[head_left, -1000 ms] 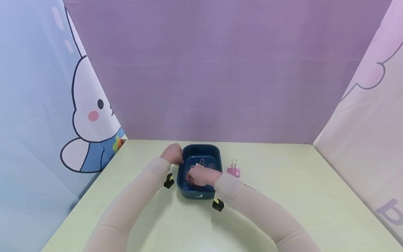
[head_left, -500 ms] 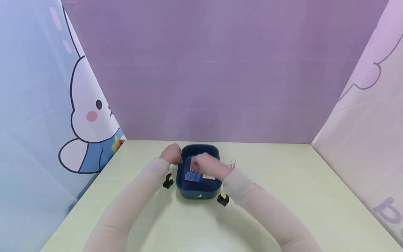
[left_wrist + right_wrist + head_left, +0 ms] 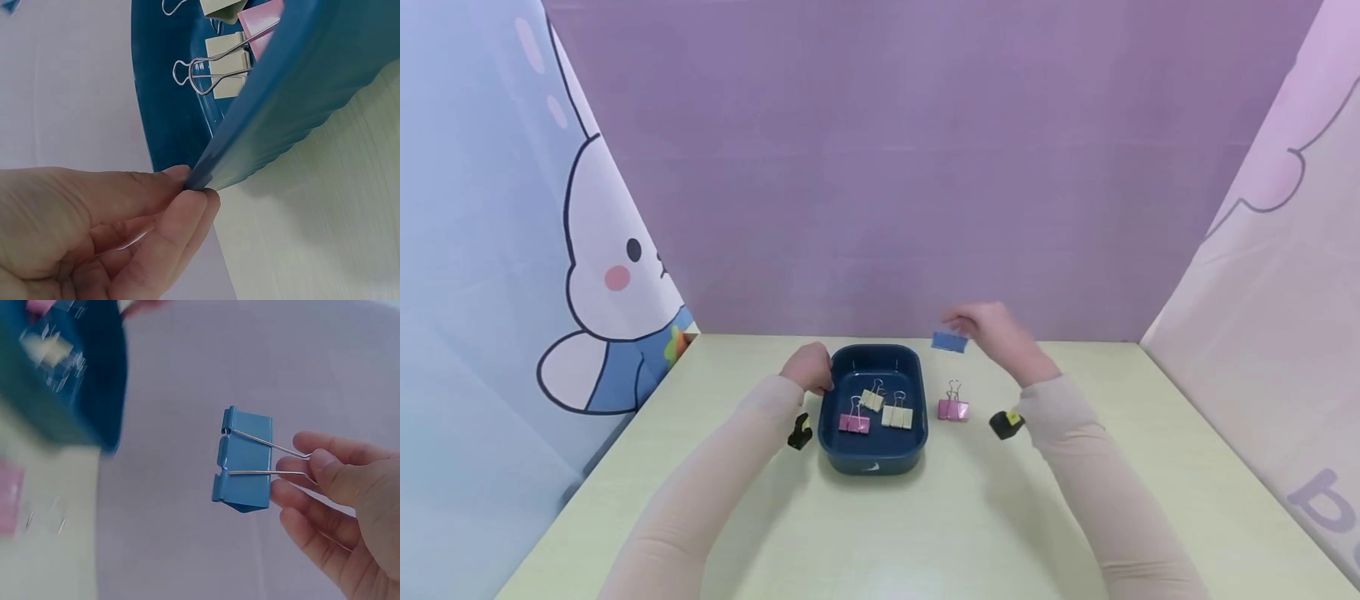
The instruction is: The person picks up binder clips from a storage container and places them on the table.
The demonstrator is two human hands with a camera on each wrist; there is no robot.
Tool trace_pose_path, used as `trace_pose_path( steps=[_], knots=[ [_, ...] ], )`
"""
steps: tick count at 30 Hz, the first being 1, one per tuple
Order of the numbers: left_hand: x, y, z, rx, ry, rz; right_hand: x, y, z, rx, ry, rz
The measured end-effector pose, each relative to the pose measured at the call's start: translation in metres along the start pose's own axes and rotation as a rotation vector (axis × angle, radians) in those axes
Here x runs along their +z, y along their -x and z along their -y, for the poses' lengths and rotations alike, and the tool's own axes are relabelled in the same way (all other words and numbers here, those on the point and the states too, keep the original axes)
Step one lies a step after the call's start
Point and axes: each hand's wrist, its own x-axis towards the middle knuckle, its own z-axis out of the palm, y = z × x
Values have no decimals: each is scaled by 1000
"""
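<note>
A dark blue bin (image 3: 872,466) stands on the table, and my left hand (image 3: 808,367) pinches its left rim between thumb and fingers, plain in the left wrist view. Inside lie a pink binder clip (image 3: 854,424) and two cream binder clips (image 3: 897,417). My right hand (image 3: 996,333) is raised beyond the bin's far right corner. It pinches a blue binder clip (image 3: 247,459) by the wire handles, thumb on one side and fingers on the other. Another pink binder clip (image 3: 952,410) is on the table right of the bin.
The pale table (image 3: 880,533) reaches back to a purple cloth backdrop (image 3: 940,167). A blue curtain with a cartoon rabbit (image 3: 617,250) hangs at the left, and a pale pink curtain (image 3: 1285,333) at the right.
My right hand has lifted the blue binder clip out of the bin and carried it right and away past the bin's far corner. My left hand keeps its place on the rim.
</note>
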Motion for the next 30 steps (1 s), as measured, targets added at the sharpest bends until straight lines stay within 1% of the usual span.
trace_pose_path(
  steps=[3, 6, 9, 13, 18, 23, 28, 30],
  knots=[
    [-3, 3, -1, -10, -1, 4, -1, 10, -19, 35, 59, 12],
    [-3, 3, -1, -21, 3, 6, 5, 21, -39, 83, 74, 41],
    [-3, 3, -1, -20, 3, 5, 11, 32, -57, 139, 52, 66],
    [-2, 3, 0, -9, -7, -4, 21, 41, -75, 178, 3, 105],
    [-2, 4, 0, -10, -14, -7, 36, 46, -86, 206, -40, 181],
    [-2, 4, -1, -10, -21, -4, 50, 46, -88, 219, -67, 237],
    [-3, 5, -2, -19, -31, -5, 58, 46, -87, 239, -134, 255],
    [-3, 6, -3, -21, -33, -3, 59, 46, -86, 227, -132, 254]
  ],
)
